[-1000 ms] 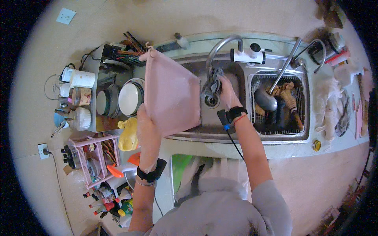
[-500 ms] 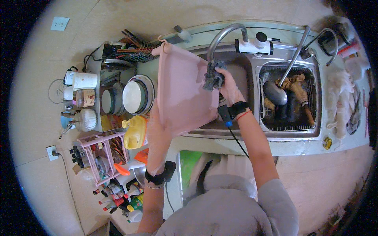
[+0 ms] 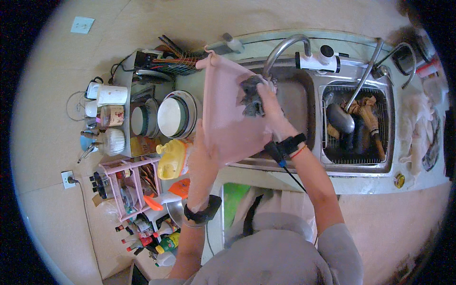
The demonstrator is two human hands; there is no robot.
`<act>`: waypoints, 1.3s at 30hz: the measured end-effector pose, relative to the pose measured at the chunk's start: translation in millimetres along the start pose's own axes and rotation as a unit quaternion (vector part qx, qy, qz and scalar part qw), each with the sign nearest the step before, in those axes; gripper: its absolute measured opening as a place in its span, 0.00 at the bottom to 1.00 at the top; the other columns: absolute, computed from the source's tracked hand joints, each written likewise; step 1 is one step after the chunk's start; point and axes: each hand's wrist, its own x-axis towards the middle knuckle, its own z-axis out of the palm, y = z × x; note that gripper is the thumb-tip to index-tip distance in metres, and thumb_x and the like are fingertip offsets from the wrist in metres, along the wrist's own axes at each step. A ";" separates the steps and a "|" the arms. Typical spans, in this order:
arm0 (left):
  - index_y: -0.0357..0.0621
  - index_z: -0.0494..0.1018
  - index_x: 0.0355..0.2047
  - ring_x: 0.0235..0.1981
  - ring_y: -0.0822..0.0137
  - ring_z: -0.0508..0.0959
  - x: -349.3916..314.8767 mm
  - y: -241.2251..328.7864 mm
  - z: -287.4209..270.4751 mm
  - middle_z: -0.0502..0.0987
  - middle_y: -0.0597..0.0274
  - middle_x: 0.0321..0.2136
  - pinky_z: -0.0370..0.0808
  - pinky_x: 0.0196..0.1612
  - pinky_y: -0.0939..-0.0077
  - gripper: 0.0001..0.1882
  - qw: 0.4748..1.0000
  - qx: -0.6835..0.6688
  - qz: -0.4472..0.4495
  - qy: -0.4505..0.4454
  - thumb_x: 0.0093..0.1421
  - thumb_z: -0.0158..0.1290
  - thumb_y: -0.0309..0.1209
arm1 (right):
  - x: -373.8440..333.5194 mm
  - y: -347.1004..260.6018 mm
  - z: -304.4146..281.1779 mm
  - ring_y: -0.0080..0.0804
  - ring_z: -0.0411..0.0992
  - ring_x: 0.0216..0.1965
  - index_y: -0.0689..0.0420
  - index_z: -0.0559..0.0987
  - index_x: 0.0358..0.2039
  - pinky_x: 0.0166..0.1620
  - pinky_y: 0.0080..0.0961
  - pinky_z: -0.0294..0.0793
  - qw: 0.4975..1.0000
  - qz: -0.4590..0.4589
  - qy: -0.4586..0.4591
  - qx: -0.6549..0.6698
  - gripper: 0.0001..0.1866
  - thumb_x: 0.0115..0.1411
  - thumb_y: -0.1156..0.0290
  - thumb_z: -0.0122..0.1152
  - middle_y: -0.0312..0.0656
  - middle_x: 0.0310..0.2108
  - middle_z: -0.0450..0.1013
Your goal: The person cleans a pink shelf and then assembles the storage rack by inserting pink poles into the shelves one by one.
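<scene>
A pink plastic tray (image 3: 228,123) with a small hook at its far left corner stands tilted over the left sink basin (image 3: 299,95). My left hand (image 3: 204,149) grips its near left edge. Bunched under the fingers of my right hand (image 3: 271,102), a dark grey cloth (image 3: 251,95) lies against the tray's inner face, toward its right side. Just beyond that hand the curved metal faucet (image 3: 280,50) arches over the basin. The left fingertips are partly hidden by the tray's edge.
To the right, a wire basket in the second basin (image 3: 358,156) holds a ladle (image 3: 341,118) and brushes. Stacked bowls (image 3: 172,116) and a yellow bottle (image 3: 170,161) stand left of the tray. A pink rack (image 3: 126,190) and several bottles sit nearer. Plastic bags (image 3: 420,128) lie far right.
My right hand has brought the cloth from near the faucet's mouth onto the tray's inner face, slightly leftward and nearer within the tray. My left hand keeps its hold on the tray.
</scene>
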 end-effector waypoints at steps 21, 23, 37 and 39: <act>0.41 0.53 0.57 0.36 0.43 0.72 -4.8 -12.7 15.1 0.71 0.39 0.34 0.67 0.37 0.54 0.35 0.996 0.055 0.034 0.064 0.45 0.43 0.18 | -4.3 -54.0 103.1 0.53 0.64 0.47 0.59 0.69 0.49 0.48 0.37 0.67 0.806 -0.403 -0.008 -0.434 0.23 0.50 0.79 0.54 0.55 0.46 0.65; 0.40 0.53 0.57 0.34 0.42 0.72 -5.1 -12.2 15.4 0.71 0.39 0.33 0.67 0.36 0.54 0.35 0.994 0.072 0.053 0.065 0.44 0.43 0.18 | 8.3 -62.1 100.3 0.52 0.64 0.48 0.59 0.68 0.49 0.49 0.37 0.67 0.828 -0.339 0.032 -0.446 0.23 0.50 0.79 0.53 0.54 0.47 0.64; 0.41 0.49 0.59 0.38 0.42 0.72 -3.9 -18.8 20.2 0.69 0.36 0.41 0.68 0.37 0.55 0.36 0.994 0.044 0.064 0.083 0.45 0.42 0.18 | -65.5 -36.0 89.2 0.46 0.67 0.43 0.59 0.73 0.43 0.44 0.31 0.68 0.841 -0.303 -0.080 -0.441 0.17 0.51 0.74 0.55 0.50 0.42 0.67; 0.40 0.48 0.59 0.43 0.43 0.70 -1.2 -29.4 18.6 0.67 0.37 0.44 0.67 0.42 0.58 0.37 0.995 0.020 0.059 0.075 0.45 0.41 0.16 | -72.6 -31.1 78.5 0.46 0.67 0.43 0.59 0.74 0.43 0.44 0.31 0.68 0.821 -0.285 -0.122 -0.479 0.17 0.51 0.74 0.56 0.50 0.43 0.68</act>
